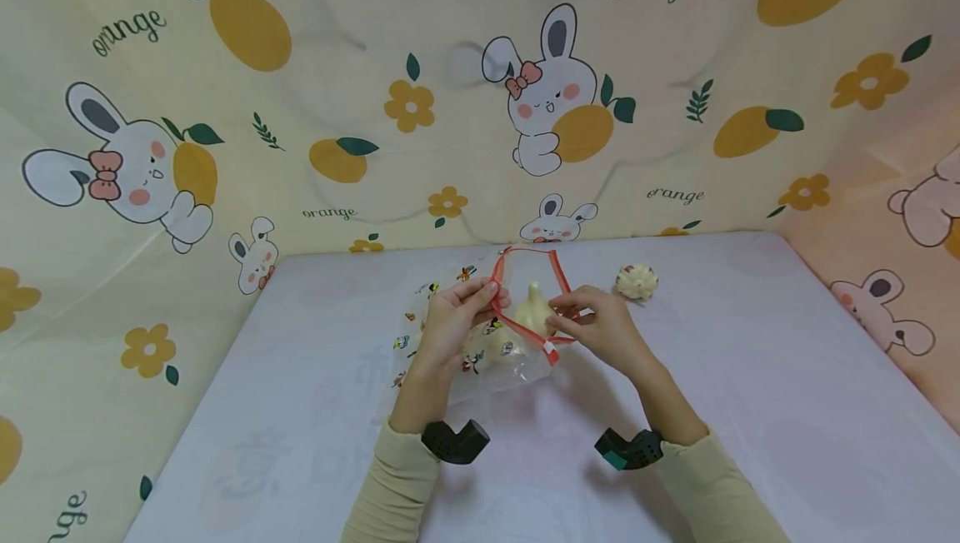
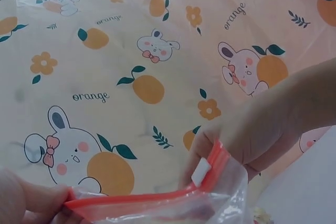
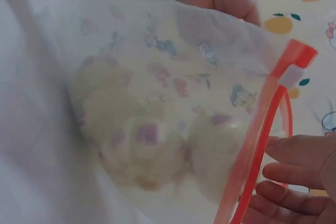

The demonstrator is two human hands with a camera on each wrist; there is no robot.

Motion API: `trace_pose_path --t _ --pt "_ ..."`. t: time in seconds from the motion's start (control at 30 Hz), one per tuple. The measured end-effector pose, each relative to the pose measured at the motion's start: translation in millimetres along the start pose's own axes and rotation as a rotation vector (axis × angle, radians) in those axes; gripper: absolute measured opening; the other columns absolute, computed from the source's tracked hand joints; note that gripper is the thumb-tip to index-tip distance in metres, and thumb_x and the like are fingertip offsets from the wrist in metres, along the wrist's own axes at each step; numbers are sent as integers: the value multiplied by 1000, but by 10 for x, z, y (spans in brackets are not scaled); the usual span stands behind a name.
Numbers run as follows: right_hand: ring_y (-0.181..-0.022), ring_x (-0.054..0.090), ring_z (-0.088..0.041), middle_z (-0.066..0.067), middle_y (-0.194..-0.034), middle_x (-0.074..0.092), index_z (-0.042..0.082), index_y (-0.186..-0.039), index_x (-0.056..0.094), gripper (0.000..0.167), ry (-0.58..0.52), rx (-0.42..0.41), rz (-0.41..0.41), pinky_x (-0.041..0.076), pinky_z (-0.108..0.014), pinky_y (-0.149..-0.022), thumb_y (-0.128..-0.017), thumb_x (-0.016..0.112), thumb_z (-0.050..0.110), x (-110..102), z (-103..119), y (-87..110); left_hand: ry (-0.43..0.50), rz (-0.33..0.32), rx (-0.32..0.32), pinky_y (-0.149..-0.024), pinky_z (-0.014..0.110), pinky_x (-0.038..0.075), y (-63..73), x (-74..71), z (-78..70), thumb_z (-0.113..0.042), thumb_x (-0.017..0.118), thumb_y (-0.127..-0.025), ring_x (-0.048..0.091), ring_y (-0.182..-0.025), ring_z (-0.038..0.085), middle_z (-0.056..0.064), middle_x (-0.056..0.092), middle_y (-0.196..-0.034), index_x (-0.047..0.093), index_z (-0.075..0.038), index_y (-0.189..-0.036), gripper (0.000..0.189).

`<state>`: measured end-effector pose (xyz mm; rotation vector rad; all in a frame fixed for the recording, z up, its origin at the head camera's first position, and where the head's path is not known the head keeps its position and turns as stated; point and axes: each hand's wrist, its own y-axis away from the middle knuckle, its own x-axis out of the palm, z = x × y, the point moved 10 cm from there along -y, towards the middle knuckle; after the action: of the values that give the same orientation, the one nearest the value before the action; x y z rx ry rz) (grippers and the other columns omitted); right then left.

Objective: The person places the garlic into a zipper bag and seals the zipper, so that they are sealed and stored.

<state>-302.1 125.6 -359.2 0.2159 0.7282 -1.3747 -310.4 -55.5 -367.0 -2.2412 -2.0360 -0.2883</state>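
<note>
My left hand (image 1: pixel 457 314) pinches the red zip edge of a clear plastic slider bag (image 1: pixel 517 372) with small cartoon prints. The bag's mouth, edged in red, gapes toward the right. At that mouth, my right hand (image 1: pixel 600 326) holds a pale garlic bulb (image 1: pixel 532 310) by its side, stem upward. Through the film in the right wrist view, more cream garlic bulbs (image 3: pixel 142 145) with purple marks show inside. The white slider (image 3: pixel 291 76) sits near one end of the zip. In the left wrist view, the right hand (image 2: pixel 247 135) is partly behind the bag.
A knobbly cream garlic bulb (image 1: pixel 637 283) with reddish specks lies on the white table (image 1: pixel 720 376), right of the bag. A wall cloth (image 1: pixel 465 102) printed with rabbits and oranges rises behind. Black wrist cameras (image 1: pixel 456 441) are strapped to both wrists.
</note>
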Motion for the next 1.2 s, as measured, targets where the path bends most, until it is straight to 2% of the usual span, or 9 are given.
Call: trace_pose_path --t 0.2,0.3,0.37,0.5,0.73,0.87,1.1,1.2 --pt "-93 68 -22 -16 -108 72 2 -108 71 22 -46 -46 60 59 -21 -75 -89 68 13 48 110 29 -6 -4 50 -72 16 58 46 -7 -94 -8 58 -95 67 -73 2 -12 70 -73 62 12 -112 26" --pt "-92 68 -8 -17 -111 71 0 -110 69 23 -95 -78 96 56 -14 -76 -93 63 13 61 174 42 7 -14 83 -73 17 57 83 -22 -164 -7 57 -95 67 -73 3 -12 69 -73 61 13 -113 27" --pt "-90 65 2 -18 -111 71 -1 -110 69 23 -107 -105 93 55 -12 -76 -93 63 13 42 202 46 27 -28 93 -73 17 57 100 -45 -205 -6 57 -95 67 -73 2 -12 69 -73 60 14 -113 28" --pt "-89 62 11 -19 -107 72 -1 -107 70 20 -130 -115 20 55 -11 -77 -92 65 12 -81 186 41 60 -64 114 -72 16 57 111 -122 -277 -7 58 -95 68 -73 2 -11 70 -73 59 14 -113 28" --pt "-88 56 17 -20 -105 72 1 -108 69 22 -102 -23 -98 51 -6 -76 -92 65 15 -348 -27 7 96 -86 108 -73 16 58 111 -196 -306 -6 56 -96 68 -72 3 -10 70 -73 57 15 -117 30" --pt "-86 58 17 -22 -107 71 -2 -110 68 24 -99 -20 -126 50 -4 -77 -94 63 15 -457 -110 -2 93 -96 90 -74 16 58 110 -199 -287 -6 56 -96 68 -72 3 -10 70 -74 59 12 -115 26" --pt "-83 63 14 -28 -109 68 -6 -112 65 27 -170 14 -162 52 -5 -76 -95 61 16 -610 -293 -12 82 -107 83 -77 17 58 80 -231 -238 -9 57 -96 68 -74 4 -9 71 -76 61 9 -112 24" --pt "-82 64 14 -12 -103 73 -6 -112 65 30 -190 47 -179 54 -7 -76 -95 61 18 -671 -381 -11 100 -109 86 -77 17 58 74 -253 -234 -9 57 -96 68 -74 4 -9 70 -75 59 12 -114 28"
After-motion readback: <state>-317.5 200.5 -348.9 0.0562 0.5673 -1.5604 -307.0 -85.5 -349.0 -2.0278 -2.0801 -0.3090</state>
